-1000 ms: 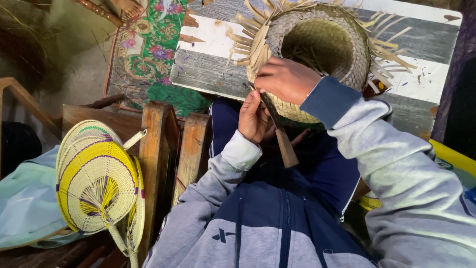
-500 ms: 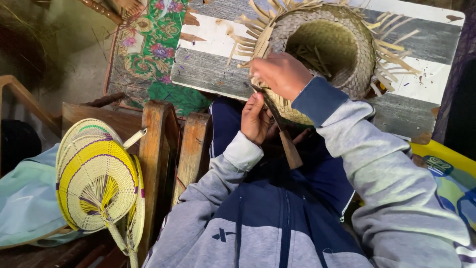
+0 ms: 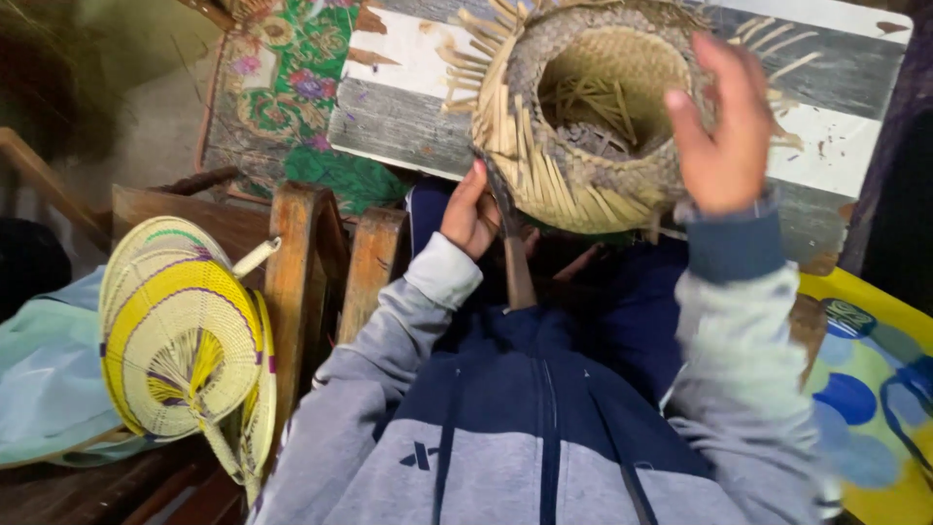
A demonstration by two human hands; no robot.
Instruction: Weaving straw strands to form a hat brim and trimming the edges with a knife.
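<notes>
With the half-woven straw basket (image 3: pixel 583 117) mid-weave, the left hand (image 3: pixel 473 209) curls against its near rim while the right hand (image 3: pixel 724 126), fingers spread, hovers beside it, likely needing to re-grip a loose strand.

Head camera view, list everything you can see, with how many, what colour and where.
Woven basket: one, tan straw, unfinished with loose strips sticking out at the rim, top centre on the plank.
Plank: one, grey and white painted wood, across the top.
Floral cloth: one, green with pink flowers, upper left under the plank.
Woven fans: a stack, exact number unclear, yellow and cream with purple lines, lower left.
Wooden frame: brown, left of centre, beside the fans.
Light blue cloth: one, far left.
Yellow and blue surface: lower right.
Left hand: at the basket's lower left edge.
Right hand: open, raised at the basket's right side.
</notes>
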